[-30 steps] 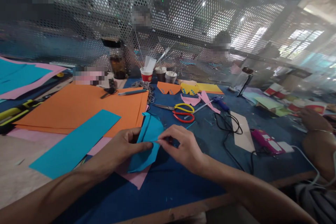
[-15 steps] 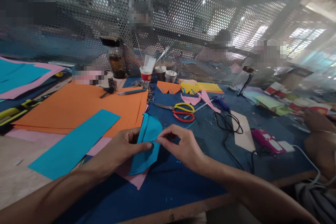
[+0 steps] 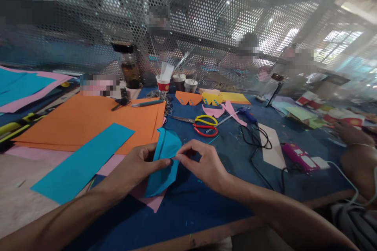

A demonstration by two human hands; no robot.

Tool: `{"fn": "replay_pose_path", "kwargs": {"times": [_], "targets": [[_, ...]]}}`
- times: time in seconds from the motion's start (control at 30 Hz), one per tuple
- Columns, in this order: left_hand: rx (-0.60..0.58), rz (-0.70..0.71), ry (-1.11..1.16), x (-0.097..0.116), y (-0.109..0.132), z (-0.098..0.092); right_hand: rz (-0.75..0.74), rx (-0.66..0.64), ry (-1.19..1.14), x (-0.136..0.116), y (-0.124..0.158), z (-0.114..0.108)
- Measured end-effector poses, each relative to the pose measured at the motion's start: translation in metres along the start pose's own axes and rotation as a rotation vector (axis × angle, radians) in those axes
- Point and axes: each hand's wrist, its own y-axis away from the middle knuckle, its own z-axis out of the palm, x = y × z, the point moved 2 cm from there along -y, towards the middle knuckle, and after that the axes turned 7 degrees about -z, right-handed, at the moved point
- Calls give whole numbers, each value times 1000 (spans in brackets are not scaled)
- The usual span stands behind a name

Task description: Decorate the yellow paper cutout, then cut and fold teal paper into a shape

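Observation:
A folded blue paper piece (image 3: 163, 180) is held over the dark blue table, with a pink paper scrap (image 3: 154, 202) partly beneath it. My left hand (image 3: 144, 162) grips its left side, the thumb lying across the front. At the right edge of the blue piece, my right hand (image 3: 203, 160) has thumb and index finger pinched together; whatever lies between those fingertips is too small to make out. Scissors with yellow and red handles (image 3: 206, 130) rest just beyond my hands. To the left, a flat blue paper strip (image 3: 84, 160) overlaps orange sheets (image 3: 73, 119).
Beyond the scissors stand paper cups (image 3: 163, 85), near folded orange (image 3: 188, 98) and yellow pieces (image 3: 212, 98). A blue glue gun (image 3: 249, 114) with a black cord and a magenta device (image 3: 299, 158) lie right. A jar (image 3: 130, 68) stands back left. Another person's arm (image 3: 356, 157) reaches in at right.
The view has shifted very slightly. The other person's hand at the right has moved a little left. Both my hands keep nearly the same pose on the blue piece.

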Motion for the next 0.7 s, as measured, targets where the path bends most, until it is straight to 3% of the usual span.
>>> {"fn": "replay_pose_path", "kwargs": {"times": [0.37,0.7], "targets": [[42,51,11,2,1,2,121,9,-94,-4,-2,2],[58,57,44,-9,-1,1,116,9,-80,-5,-3,2]]}}
